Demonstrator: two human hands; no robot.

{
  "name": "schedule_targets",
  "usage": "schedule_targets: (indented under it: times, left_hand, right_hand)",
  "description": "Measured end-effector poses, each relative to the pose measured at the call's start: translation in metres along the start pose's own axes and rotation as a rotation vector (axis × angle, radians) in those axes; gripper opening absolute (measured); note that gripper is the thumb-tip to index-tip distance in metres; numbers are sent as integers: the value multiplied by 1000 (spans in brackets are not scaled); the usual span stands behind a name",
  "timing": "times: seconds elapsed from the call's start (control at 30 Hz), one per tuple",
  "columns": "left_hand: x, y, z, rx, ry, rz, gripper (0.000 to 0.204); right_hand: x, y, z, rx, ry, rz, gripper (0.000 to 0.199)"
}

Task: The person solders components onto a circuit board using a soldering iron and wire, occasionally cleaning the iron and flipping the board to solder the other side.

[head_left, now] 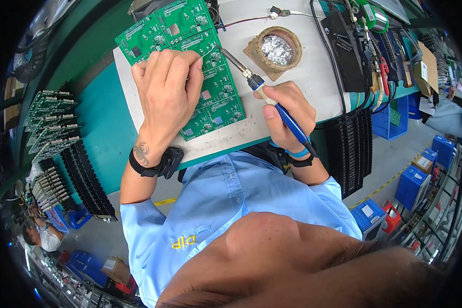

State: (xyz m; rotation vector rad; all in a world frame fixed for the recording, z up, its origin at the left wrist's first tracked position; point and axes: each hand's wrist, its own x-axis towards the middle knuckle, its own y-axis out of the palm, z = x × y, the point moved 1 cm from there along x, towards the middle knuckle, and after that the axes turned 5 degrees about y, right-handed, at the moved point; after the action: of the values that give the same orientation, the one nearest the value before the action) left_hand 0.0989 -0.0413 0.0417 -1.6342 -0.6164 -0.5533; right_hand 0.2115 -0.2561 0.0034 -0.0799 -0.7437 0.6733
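Yellow lettering [184, 242] marks the shirt [313, 213]; right hand [296, 105] holds a soldering iron [290, 123]; left hand [165, 90] covers circuit boards [222, 84], its grip I cannot tell.

We see a light-blue, short-sleeved buttoned shirt [203, 187] with yellow stitched lettering [184, 242] — and a black strap [172, 161] round each wrist, plus a blue band [299, 153] right, a spider-like tattoo [141, 153] left.

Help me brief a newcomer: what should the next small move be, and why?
Probably ease the soldering iron slightly left, over the green board panel: the right hand holds the iron, its tip appears at the panel's right edge, and the left hand rests on the panel.
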Motion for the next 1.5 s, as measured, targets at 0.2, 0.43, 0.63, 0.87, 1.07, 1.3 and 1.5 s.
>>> schedule_targets:
  times: [0.2, 0.43, 0.63, 0.87, 1.07, 1.3, 1.5]
  left_hand:
    - [0, 0, 0, -5, -2, -6, 17]
    - [0, 0, 0, -5, -11, -22, 17]
    - [1, -4, -2, 17, -44, 21, 16]
    - [4, -2, -1, 18, -34, 6, 16]
    - [3, 1, 1, 12, -12, -8, 16]
    - [3, -1, 0, 13, -21, -9, 15]
    - [-1, -5, 2, 2, -60, -18, 16]
  right_hand:
    - [-1, -1, 0, 7, -6, -26, 27]
    - [0, -1, 0, 8, -15, -16, 27]
    - [3, 1, -1, 11, -22, -20, 27]
    - [6, 3, -1, 7, -32, -5, 28]
    - [6, 3, -2, 3, -33, -4, 28]
    - [6, 1, -1, -3, -26, 0, 28]
    - [-2, -14, 1, -32, -5, -57, 26]
